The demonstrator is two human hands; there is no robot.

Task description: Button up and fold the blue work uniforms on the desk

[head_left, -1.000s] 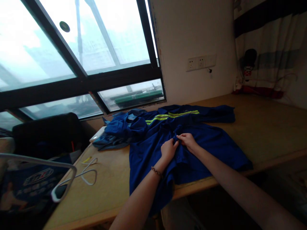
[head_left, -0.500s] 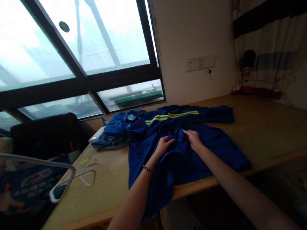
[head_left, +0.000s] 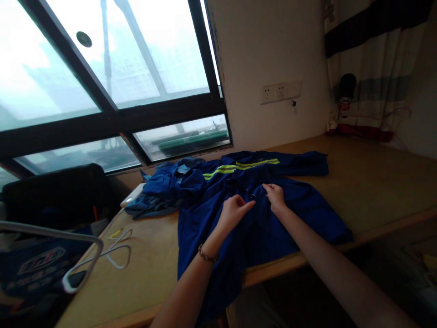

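A dark blue work jacket point(head_left: 218, 218) with yellow-green reflective stripes lies spread on the table, its lower part hanging over the front edge. My right hand point(head_left: 275, 197) pinches the jacket's front edge near the middle. Just left of it, my left hand point(head_left: 234, 212) is over the cloth, thumb stretched out and apart from the curled fingers, with nothing visible between them. A beaded bracelet point(head_left: 207, 254) circles my left wrist. The cloth under both hands is raised in folds, and small fastening details there are too dark to make out.
Bunched blue clothing point(head_left: 159, 189) lies at the jacket's left, against a white box-like object point(head_left: 131, 197). A white cable point(head_left: 118, 257) curls on the wooden table point(head_left: 146, 278). Beyond are a window point(head_left: 164, 59), wall sockets point(head_left: 280, 91) and a curtain point(head_left: 372, 86). A black chair back point(head_left: 54, 196) stands left.
My left hand has loosened its pinch on the jacket, its thumb spreading away from the fingers. My right hand keeps hold of the front edge. The view has shifted slightly.
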